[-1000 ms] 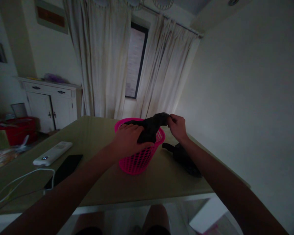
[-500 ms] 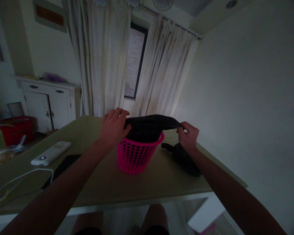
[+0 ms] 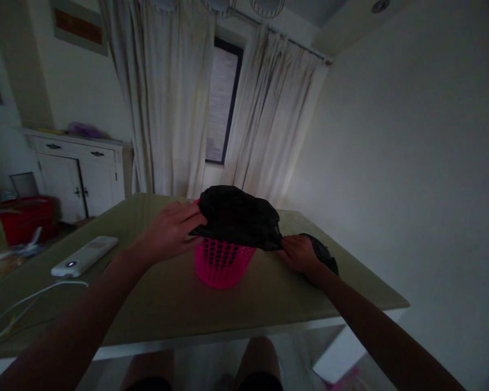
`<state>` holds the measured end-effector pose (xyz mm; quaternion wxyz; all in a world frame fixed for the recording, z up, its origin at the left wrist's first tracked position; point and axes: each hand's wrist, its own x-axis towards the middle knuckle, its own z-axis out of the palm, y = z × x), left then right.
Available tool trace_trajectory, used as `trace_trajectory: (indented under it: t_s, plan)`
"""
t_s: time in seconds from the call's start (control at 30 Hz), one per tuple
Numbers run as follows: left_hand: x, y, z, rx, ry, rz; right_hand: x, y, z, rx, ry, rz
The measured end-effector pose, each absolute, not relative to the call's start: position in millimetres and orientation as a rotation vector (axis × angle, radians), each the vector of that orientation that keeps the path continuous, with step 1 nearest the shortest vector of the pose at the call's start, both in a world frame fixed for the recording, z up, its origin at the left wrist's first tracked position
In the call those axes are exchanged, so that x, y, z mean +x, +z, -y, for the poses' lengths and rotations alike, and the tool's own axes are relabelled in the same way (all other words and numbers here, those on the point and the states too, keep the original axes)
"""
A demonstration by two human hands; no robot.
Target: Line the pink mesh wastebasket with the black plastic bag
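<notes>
A pink perforated plastic basket [image 3: 222, 266] stands upright on the table. A black plastic bag [image 3: 238, 217] covers its top, its edge hanging over the near rim. At the left of the rim, my left hand [image 3: 173, 225] is closed on the bag's edge, fingers over it and thumb low. My right hand [image 3: 299, 252] pinches the bag's right corner and pulls it taut, down beside the basket. Behind my right wrist lies another black bundle [image 3: 324, 255], partly hidden by the hand and forearm.
On the table's [image 3: 179, 309] left side lie a white power strip-like device [image 3: 85, 255] and a white cable [image 3: 28, 298]. A wall rises at the right; curtains [image 3: 175, 108] hang behind. A white cabinet [image 3: 81, 174] and a red box [image 3: 24, 217] stand beyond the table at left.
My right hand has moved down and left with the bag's corner. My left hand has shifted left and lower. The bag now spreads over the basket's near rim.
</notes>
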<state>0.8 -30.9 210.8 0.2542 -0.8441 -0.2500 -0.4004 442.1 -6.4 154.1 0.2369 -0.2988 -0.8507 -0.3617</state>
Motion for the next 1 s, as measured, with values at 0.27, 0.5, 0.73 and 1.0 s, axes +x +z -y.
trace_trajectory:
  t_s: [0.27,0.5,0.73,1.0]
  plan:
    - [-2,168,20,-1.926,-1.401,0.994,425,143,-6,-1.045,-0.719,2.498]
    - [-8,149,7,-2.457,-2.334,1.494,422,146,-23,-1.477,-0.1,2.061]
    - [-3,174,18,-2.134,-2.923,1.882,402,170,-53,-1.369,0.752,1.252]
    - [1,199,29,-2.22,-2.727,2.173,382,200,-85,-1.271,1.02,1.239]
